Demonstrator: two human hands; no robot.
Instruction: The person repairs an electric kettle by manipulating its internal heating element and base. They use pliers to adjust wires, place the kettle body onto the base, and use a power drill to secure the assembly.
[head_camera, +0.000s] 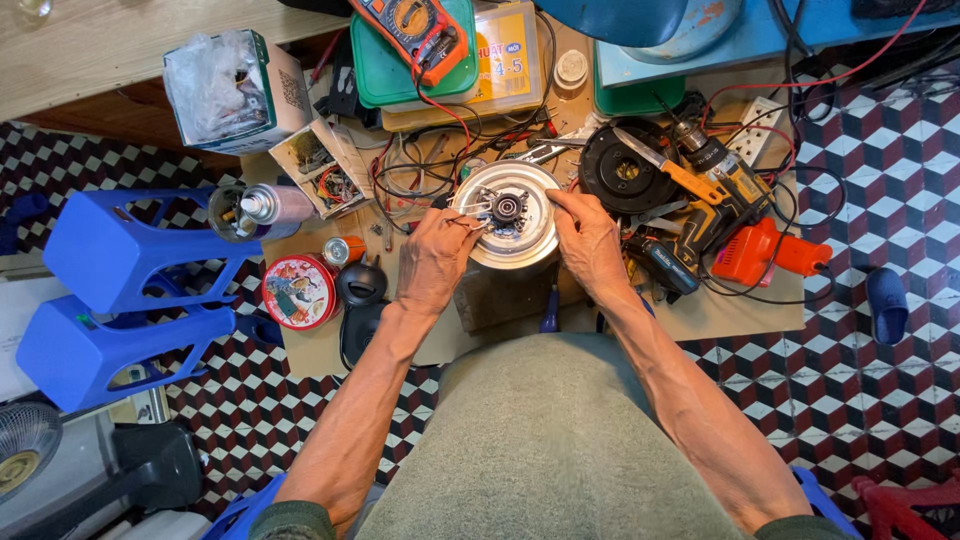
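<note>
Fingers: left hand (437, 262) pinched on thin wire leads at hub of round metal motor housing (508, 213); right hand (588, 240) fingers curled, gripping housing rim. Housing sits centre on block. Risk: leads may snap if tugged; housing could tip. Crowding: black disc (622, 168), cordless drill (715, 205), round tin (299, 291), multimeter (417, 30).

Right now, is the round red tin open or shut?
Shut: the round red tin lies flat on the cardboard, its pictured lid covering the top.
</note>
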